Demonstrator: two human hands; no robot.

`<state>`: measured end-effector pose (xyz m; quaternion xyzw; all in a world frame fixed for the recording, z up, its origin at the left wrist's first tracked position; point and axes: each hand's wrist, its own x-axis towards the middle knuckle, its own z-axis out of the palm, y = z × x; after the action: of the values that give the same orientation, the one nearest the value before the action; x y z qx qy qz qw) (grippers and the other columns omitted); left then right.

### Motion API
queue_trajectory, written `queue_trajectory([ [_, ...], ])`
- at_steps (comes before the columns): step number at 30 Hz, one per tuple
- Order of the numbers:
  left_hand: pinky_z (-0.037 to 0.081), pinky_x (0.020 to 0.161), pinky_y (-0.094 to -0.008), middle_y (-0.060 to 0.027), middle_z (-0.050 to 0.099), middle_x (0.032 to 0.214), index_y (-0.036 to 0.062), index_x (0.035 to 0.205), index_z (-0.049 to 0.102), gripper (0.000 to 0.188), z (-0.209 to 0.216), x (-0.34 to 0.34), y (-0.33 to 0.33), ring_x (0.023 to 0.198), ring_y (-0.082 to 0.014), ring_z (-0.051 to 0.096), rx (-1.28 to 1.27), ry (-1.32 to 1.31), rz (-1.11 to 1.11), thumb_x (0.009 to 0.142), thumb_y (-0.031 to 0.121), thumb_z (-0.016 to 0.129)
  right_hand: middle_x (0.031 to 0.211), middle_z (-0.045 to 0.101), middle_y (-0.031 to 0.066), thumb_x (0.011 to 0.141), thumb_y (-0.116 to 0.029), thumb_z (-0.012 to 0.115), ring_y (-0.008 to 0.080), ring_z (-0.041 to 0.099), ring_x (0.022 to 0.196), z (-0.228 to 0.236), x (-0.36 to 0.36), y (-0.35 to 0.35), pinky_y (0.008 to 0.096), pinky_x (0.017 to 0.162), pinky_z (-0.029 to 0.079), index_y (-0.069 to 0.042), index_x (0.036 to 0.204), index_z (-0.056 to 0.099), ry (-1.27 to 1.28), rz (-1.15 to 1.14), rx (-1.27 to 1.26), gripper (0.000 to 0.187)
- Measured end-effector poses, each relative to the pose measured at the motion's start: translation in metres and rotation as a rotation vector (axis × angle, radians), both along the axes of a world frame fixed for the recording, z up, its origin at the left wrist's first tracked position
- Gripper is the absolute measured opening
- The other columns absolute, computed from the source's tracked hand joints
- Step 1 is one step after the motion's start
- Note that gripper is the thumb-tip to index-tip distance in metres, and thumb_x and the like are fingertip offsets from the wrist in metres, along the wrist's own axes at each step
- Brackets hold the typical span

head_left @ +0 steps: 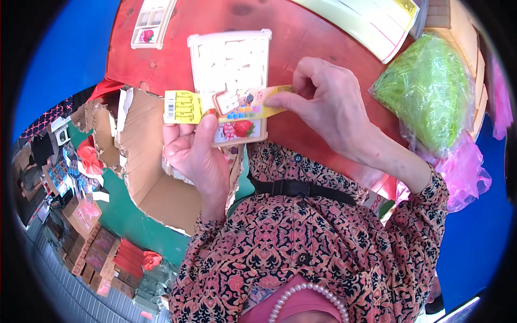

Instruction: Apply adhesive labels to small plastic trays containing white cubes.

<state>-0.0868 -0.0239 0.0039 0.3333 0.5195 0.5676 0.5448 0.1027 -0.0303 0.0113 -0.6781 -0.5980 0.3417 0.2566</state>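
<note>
A printed yellow label strip [245,107] stretches between my two hands, over the lower part of a pale compartment tray [230,59]. My left hand [200,156] grips the strip near its left end, thumb on top and fingers beneath. Whether those fingers also hold the tray is hidden. The strip's right end is pinched between thumb and forefinger of my right hand [328,102]. Below the strip, a strawberry picture [242,130] shows at the tray's near end. Glare washes out the tray's compartments.
On the red table [215,16], a second compartment tray [153,22] lies at the far left. Large yellow-green printed sheets [371,24] lie at the far right, near a clear bag of green shreds [431,91] and a pink bag [463,172]. A torn cardboard box [145,156] stands at left.
</note>
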Motion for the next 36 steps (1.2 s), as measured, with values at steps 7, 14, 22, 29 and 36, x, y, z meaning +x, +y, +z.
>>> queue_trajectory([
  [7,0.048,0.084,-0.0313,-0.0152,0.06,0.101,-0.0044,0.112,0.046,0.045,0.005,0.049,0.008,0.094,-0.0184,0.059,0.159,-0.032,-0.091,0.071,-0.013,0.064,0.093,0.065,0.008,0.083,-0.017,0.063,0.0084,0.058,0.082,0.003,-0.001,-0.01,0.0236,0.074,0.047,0.002,0.103,0.061,0.893,-0.261,-0.071,0.028],
  [14,0.046,0.084,-0.0295,-0.0123,0.06,0.099,-0.0037,0.108,0.048,0.038,0.012,0.074,0.009,0.09,-0.015,0.058,0.152,-0.247,-0.164,0.074,-0.009,0.063,0.094,0.064,0.0089,0.085,-0.009,0.059,0.0087,0.059,0.082,0.01,0.016,-0.014,0.0209,0.072,0.048,0.005,0.104,0.058,1.223,-0.367,0.022,0.023],
  [22,0.045,0.079,-0.0268,-0.0066,0.061,0.089,-0.0031,0.099,0.059,0.017,0.028,0.073,0.011,0.087,-0.0126,0.058,-0.16,-0.568,-0.405,0.089,0.008,0.051,0.095,0.064,0.0051,0.082,-0.002,0.059,0.0107,0.058,0.088,0.005,0.053,-0.041,0.025,0.08,0.047,0.001,0.099,0.062,0.99,-0.265,0.088,0.017],
  [29,0.041,0.067,-0.0223,-0.0106,0.057,0.089,-0.0047,0.091,0.064,0.014,0.014,0.071,0.011,0.078,-0.0126,0.052,0.053,-0.506,-0.843,0.084,0.007,0.059,0.084,0.059,0.0131,0.08,-0.03,0.063,0.0298,0.052,0.084,0.011,0.063,-0.038,0.0441,0.086,0.038,-0.004,0.088,0.057,0.645,0.156,0.595,0.028],
  [36,0.039,0.065,-0.0293,-0.0115,0.054,0.078,-0.0045,0.081,0.065,0.03,0.018,0.072,0.012,0.074,-0.0199,0.05,0.181,-0.293,-0.945,0.081,0.025,0.06,0.085,0.059,0.0128,0.077,-0.02,0.067,0.0261,0.05,0.078,0.024,0.082,-0.051,0.0364,0.07,0.041,-0.004,0.086,0.066,0.54,0.281,0.463,0.018],
])
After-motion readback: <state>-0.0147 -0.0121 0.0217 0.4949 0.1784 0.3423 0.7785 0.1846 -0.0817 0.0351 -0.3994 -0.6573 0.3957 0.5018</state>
